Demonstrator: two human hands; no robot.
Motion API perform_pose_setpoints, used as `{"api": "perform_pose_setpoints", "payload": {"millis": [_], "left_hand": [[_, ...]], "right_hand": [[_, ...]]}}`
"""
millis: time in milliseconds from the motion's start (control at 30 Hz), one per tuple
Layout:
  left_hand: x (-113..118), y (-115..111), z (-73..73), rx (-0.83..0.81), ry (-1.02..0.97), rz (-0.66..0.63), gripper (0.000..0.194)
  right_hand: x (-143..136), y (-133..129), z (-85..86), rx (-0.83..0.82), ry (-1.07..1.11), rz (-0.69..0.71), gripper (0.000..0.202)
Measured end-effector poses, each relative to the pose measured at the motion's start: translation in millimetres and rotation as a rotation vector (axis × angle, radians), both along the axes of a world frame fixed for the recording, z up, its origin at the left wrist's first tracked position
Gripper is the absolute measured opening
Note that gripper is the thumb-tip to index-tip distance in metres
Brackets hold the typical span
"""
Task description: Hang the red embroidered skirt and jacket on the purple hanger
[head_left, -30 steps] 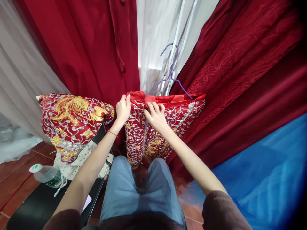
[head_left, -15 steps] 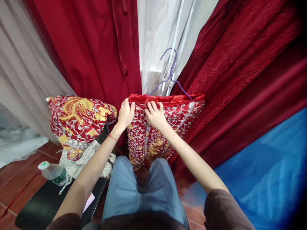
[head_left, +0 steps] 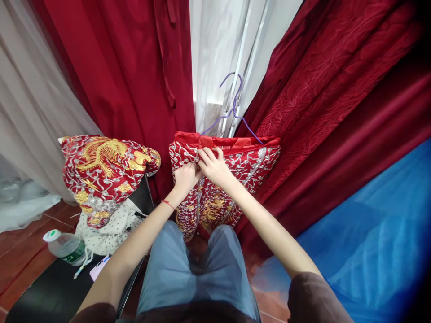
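Observation:
In front of my knees hangs a red embroidered skirt (head_left: 249, 163) with silver scrollwork, gold motifs and a plain red waistband. A purple wire hanger (head_left: 233, 107) rises out of its top edge. My left hand (head_left: 186, 179) is closed on the front of the skirt just below the waistband, its fingertips curled against the cloth. My right hand (head_left: 213, 166) lies right beside it, fingers bent over the upper edge and gripping the fabric. The fingertips of both hands are partly hidden where they meet.
Left of me, a red garment with a gold dragon (head_left: 104, 157) drapes over a black chair (head_left: 43, 287). On the seat are a water bottle (head_left: 65, 246), a dotted cloth bag (head_left: 101, 233) and a phone-like flat thing (head_left: 98, 269). Red curtains (head_left: 117, 67) and blue fabric (head_left: 370, 237) surround me.
My left hand has left the skirt's left top corner and moved right and down, next to my right hand. The right hand stays at nearly the same spot on the skirt.

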State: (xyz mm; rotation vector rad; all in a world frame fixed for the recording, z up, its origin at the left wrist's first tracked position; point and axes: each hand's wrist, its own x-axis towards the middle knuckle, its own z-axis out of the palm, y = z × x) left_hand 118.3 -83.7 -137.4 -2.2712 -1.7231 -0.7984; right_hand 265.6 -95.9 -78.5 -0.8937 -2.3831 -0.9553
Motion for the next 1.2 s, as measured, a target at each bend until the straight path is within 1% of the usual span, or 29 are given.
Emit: {"api": "perform_pose_setpoints", "payload": {"millis": [100, 200, 267, 333, 400, 467, 500, 533, 567, 633, 667, 700, 733, 767, 833, 900, 967, 1033, 1067, 1133, 1200], "left_hand": [[6, 2, 7.3, -0.060, 0.024, 0.011, 0.036], [10, -1, 4.2, -0.089, 0.026, -0.003, 0.038], [10, -5, -0.1, -0.097, 0.000, -0.012, 0.036], [7, -9, -1.1, -0.059, -0.070, -0.028, 0.033], [2, -11, 4.1, 0.042, -0.208, -0.051, 0.028], [-6, -10, 15.8, 0.125, -0.344, -0.117, 0.026], [-10, -8, 23.2, 0.119, -0.374, -0.182, 0.030], [-14, -4, 30.9, 0.070, -0.375, -0.270, 0.034], [-18, 0, 38.4, -0.012, -0.358, -0.378, 0.036], [-26, 9, 51.0, -0.193, -0.318, -0.579, 0.035], [-28, 13, 55.6, -0.250, -0.305, -0.637, 0.034], [-30, 16, 59.1, -0.268, -0.290, -0.654, 0.032], [-31, 17, 61.5, -0.247, -0.264, -0.637, 0.029], [-32, 18, 63.2, -0.197, -0.232, -0.593, 0.025], [-29, 16, 65.7, -0.063, -0.208, -0.494, 0.015], [-25, 13, 70.0, 0.016, -0.319, -0.452, 0.011], [-21, 14, 80.1, 0.038, -0.553, -0.458, 0.013], [-19, 21, 97.6, 0.088, -0.784, -0.463, 0.017], [-19, 28, 108.6, 0.145, -0.860, -0.455, 0.017], [-23, 48, 131.6, 0.288, -0.894, -0.431, 0.015], [-29, 72, 150.2, 0.388, -0.827, -0.427, 0.014]], "right_hand": [[2, -1, 3.4, 0.002, -0.029, 0.031, 0.028], [3, 1, 2.7, 0.007, -0.046, 0.019, 0.031], [3, 1, 0.4, 0.043, -0.053, -0.008, 0.032], [4, 0, -2.5, 0.097, -0.050, -0.033, 0.033], [6, 0, -6.1, 0.137, -0.041, -0.041, 0.032], [8, 0, -10.7, 0.156, -0.016, -0.038, 0.030], [10, 1, -13.3, 0.161, 0.003, -0.034, 0.029], [11, 1, -16.0, 0.162, 0.024, -0.026, 0.028], [13, 2, -18.7, 0.158, 0.043, -0.015, 0.027], [15, 2, -23.2, 0.135, 0.069, 0.016, 0.024], [16, 2, -24.8, 0.119, 0.077, 0.029, 0.024], [16, 2, -25.8, 0.105, 0.082, 0.038, 0.023], [17, 2, -26.4, 0.094, 0.085, 0.040, 0.023], [16, 2, -26.5, 0.092, 0.087, 0.038, 0.023], [16, 2, -26.5, 0.114, 0.080, 0.024, 0.024], [15, 2, -27.3, 0.182, 0.067, 0.009, 0.024], [15, 3, -29.7, 0.281, 0.065, -0.005, 0.023], [14, 3, -32.8, 0.341, 0.093, -0.016, 0.022], [14, 3, -34.0, 0.339, 0.115, -0.022, 0.021], [13, 3, -35.1, 0.284, 0.152, -0.039, 0.021], [12, 2, -34.2, 0.222, 0.168, -0.056, 0.020]]}}
